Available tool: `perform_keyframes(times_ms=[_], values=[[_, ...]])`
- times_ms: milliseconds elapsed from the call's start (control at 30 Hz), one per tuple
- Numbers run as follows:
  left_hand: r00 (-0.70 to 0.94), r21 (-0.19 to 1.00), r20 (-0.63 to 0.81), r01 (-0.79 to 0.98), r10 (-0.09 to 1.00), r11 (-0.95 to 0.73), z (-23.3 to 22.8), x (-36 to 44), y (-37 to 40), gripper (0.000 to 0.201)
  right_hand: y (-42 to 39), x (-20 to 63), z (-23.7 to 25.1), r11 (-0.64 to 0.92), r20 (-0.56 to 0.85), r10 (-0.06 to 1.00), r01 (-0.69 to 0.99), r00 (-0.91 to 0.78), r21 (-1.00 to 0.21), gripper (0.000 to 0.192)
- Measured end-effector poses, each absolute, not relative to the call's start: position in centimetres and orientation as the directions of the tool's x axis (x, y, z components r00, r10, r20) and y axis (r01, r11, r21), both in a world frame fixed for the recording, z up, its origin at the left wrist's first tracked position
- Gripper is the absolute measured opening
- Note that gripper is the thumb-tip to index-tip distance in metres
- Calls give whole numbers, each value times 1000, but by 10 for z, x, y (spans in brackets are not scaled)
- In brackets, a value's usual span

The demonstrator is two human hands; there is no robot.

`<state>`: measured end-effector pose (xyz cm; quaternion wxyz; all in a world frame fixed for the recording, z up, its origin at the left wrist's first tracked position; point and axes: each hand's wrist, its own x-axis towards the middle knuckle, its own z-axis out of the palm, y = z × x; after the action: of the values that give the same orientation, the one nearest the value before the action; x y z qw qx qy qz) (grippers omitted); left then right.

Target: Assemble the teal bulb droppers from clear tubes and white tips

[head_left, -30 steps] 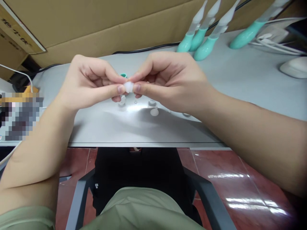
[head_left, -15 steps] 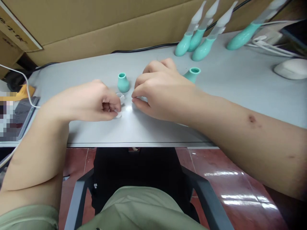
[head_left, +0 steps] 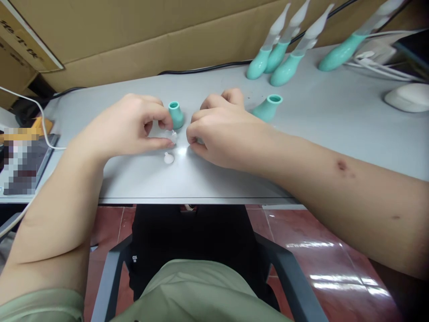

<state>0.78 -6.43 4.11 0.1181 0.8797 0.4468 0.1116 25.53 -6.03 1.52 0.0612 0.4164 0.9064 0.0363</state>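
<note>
Two bare hands rest on the grey table [head_left: 328, 112]. Right hand [head_left: 228, 129], fingers curled with thumb and forefinger pinched at the surface; whether they grip anything cannot be told. Left hand [head_left: 130, 127], thumb and forefinger closed on a small clear plastic piece [head_left: 168, 135]. Four assembled teal bulbs with clear nozzles [head_left: 284, 58] stand well beyond the right fingers. One open teal bulb [head_left: 268, 107] lies just behind the right knuckles; another [head_left: 176, 115] stands upright, touching the left fingertips. A small white cap [head_left: 168, 158] lies just below the left thumb.
</note>
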Motion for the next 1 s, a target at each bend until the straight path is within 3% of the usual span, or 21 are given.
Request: perform_keyframes(times_ms=[200,367,567,733,833,1000], values=[[580,380,88,732,810,-565,31,1,-56,16,-54,270,8,687,200,727,690,-657,-228,25],[622,389,84,699,778,-601,32,1,-57,11,-50,280,9,714,293,698,605,-653,-353,21],[534,606,308,527,787,-595,28,13,-67,24,-36,285,1,724,474,687,459,-551,-515,13],[474,667,412,425,778,-612,11,16,-57,39,-28,287,-2,717,543,666,238,-511,-655,13],[438,708,360,446,824,-547,6,19,-57,32,-29,288,-2,702,517,679,254,-521,-665,9],[497,606,307,556,812,-569,9,26,-65,25,-34,290,-3,712,455,702,530,-547,-461,15]])
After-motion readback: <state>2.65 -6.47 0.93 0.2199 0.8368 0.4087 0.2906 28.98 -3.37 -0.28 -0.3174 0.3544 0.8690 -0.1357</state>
